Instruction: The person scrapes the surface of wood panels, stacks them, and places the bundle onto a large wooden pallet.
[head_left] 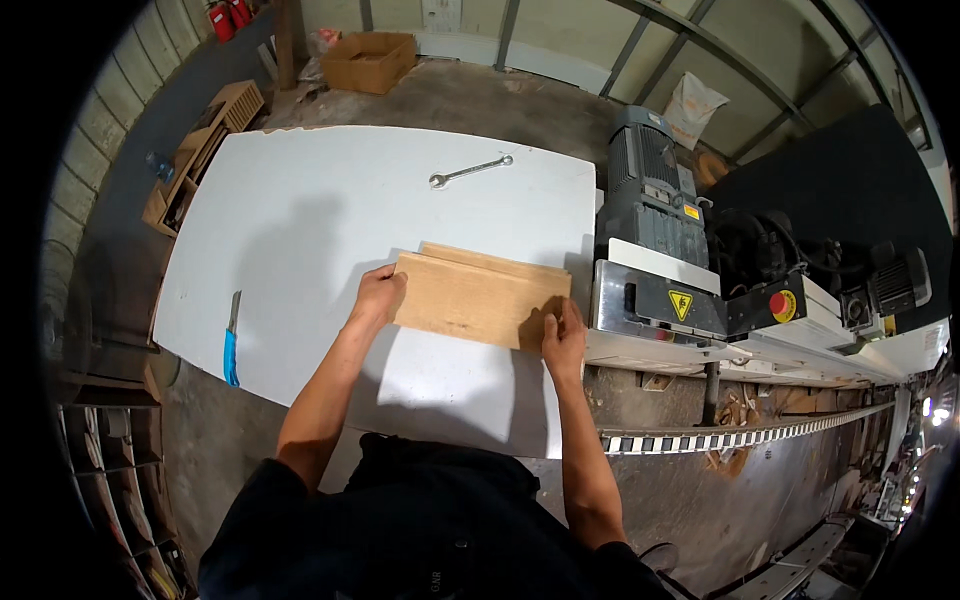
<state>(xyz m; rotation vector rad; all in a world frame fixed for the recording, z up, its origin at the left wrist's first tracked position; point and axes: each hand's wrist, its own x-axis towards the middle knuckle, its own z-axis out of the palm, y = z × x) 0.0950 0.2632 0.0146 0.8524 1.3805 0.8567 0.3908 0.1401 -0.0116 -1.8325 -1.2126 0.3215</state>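
Between my two hands is a light brown wooden board (480,300), held by its short ends over the white tabletop (330,170). My left hand (381,293) grips its left end, and my right hand (564,338) closes on its right end near the lower corner. Behind its far edge shows a strip of a second wooden board (495,262); whether that one is also in my grip cannot be made out. Farther back on the table lies a silver combination wrench (470,173). A blue-handled knife or saw (232,340) rests near the left edge.
Right of the table stands a machine with a grey motor (650,180), a yellow warning label and a red emergency button (782,305). A cardboard box (369,62) sits on the floor beyond. Shelving (125,490) stands at lower left, and a toothed rail (740,432) runs off rightward.
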